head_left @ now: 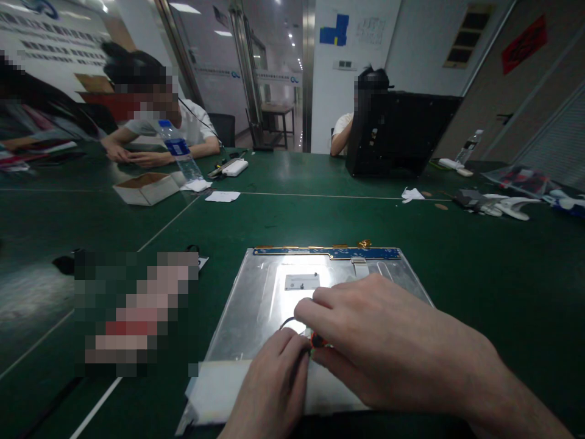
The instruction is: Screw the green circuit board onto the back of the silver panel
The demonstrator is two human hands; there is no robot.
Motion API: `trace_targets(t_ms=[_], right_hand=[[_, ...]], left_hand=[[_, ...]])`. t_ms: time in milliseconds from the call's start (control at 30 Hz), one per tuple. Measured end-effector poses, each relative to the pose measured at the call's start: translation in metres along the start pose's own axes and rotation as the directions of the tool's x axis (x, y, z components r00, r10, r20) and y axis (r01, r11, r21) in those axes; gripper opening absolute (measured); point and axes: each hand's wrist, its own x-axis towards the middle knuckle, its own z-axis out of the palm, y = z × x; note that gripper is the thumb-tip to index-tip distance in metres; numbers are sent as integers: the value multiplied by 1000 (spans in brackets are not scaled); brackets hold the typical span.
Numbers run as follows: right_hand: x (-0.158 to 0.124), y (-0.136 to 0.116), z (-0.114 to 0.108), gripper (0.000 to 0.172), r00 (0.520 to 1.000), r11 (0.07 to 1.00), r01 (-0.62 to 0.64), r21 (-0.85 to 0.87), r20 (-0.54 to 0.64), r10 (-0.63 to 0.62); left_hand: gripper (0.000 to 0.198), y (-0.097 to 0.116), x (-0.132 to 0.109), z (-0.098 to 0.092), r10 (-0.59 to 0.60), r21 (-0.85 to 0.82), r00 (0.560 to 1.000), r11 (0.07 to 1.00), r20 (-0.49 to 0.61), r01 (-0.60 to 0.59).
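Box [145, 194] open beside capped bottle [180, 148], right fingers [315, 312] around red-black part [317, 339], left fingers [290, 346] unclear in grip, above panel [237, 311].

Silver panel [262, 299] lying flat, blue circuit strip [311, 252] along far edge.

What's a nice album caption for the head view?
Left hand and right hand, close together over a metal panel on a green table.

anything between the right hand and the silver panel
Only a small orange part, by the fingers of the right hand, over the silver panel; nothing else visible, though that hand and the left hand hide what lies beneath.
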Motion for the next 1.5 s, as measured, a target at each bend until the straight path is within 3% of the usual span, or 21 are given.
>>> trace_targets(t_ms=[200, 500, 800, 1167, 1500], right_hand=[[-1, -1, -1, 17, 1000, 1000, 13, 25, 22, -13], [1, 1, 2, 10, 1000, 1000, -9, -23, -20, 8], [0, -1, -2, 19, 1000, 1000, 15, 5, 27, -15], [1, 1, 2, 10, 1000, 1000, 0, -21, -3, 0], [0, 0, -2, 20, 999, 1000, 26, 15, 30, -27]], left_hand=[[20, 1, 2, -1, -18, 19, 1000, 1000, 12, 18], [19, 1, 2, -1, -22, 23, 999, 1000, 24, 22], [20, 0, 1, -1, -29, 23, 999, 999, 24, 29], [18, 0, 1, -1, 0, 19, 1000, 1000, 0, 0], [19, 3, 2, -3, -9, 26, 1000, 1000, -8, 10]])
